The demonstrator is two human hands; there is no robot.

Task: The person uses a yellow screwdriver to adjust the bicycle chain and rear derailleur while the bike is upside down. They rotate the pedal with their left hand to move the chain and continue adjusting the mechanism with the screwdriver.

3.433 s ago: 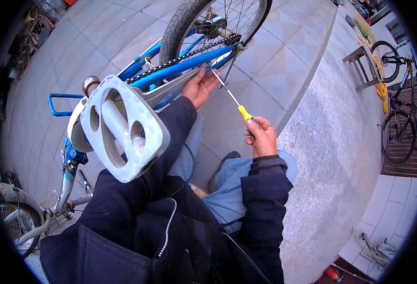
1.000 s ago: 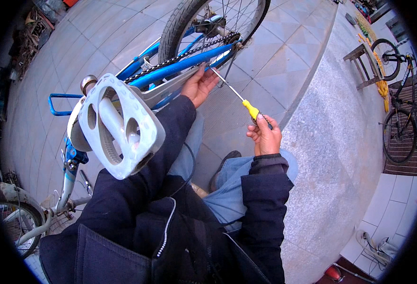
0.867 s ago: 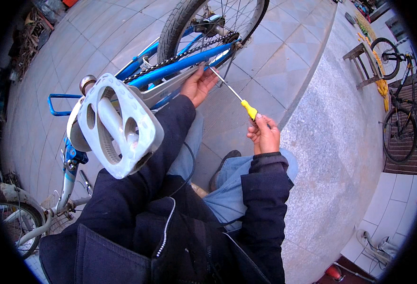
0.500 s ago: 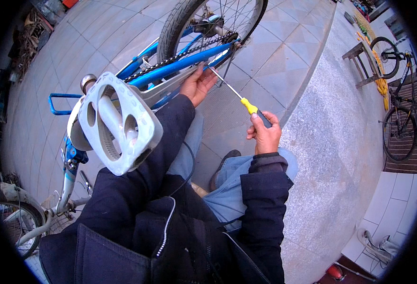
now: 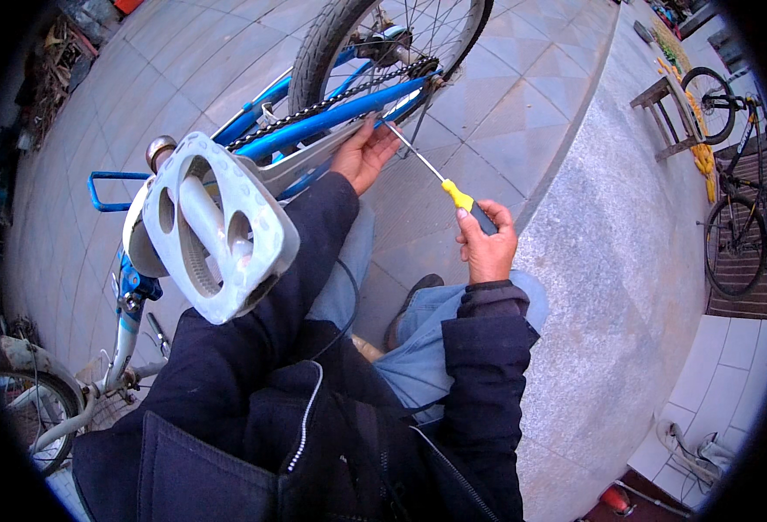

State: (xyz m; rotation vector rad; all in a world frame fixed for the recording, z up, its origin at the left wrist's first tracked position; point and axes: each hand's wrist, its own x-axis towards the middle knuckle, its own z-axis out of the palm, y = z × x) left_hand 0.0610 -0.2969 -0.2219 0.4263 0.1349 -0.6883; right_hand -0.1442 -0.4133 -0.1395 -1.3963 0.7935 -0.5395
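A blue bicycle frame lies tipped across the upper middle, with a black chain, grey chain guard and rear wheel. A large grey pedal fills the left middle, over my left sleeve. My left hand reaches under the guard, curled fingertips gripping at its edge beside the screwdriver's tip. My right hand is closed on the screwdriver, which has a yellow and black handle. Its shank points up-left to the frame beside my left fingertips; what the tip touches is too small to tell.
Another bicycle stands at the right, beside a wooden stool and yellow heaps. A white bicycle part with a wheel is at lower left. Clutter lines the upper left edge. A raised speckled slab runs along my right.
My right hand and the screwdriver have shifted slightly upward, and more of the handle's black part shows as my fingers turn it. My left hand stays at the chain guard.
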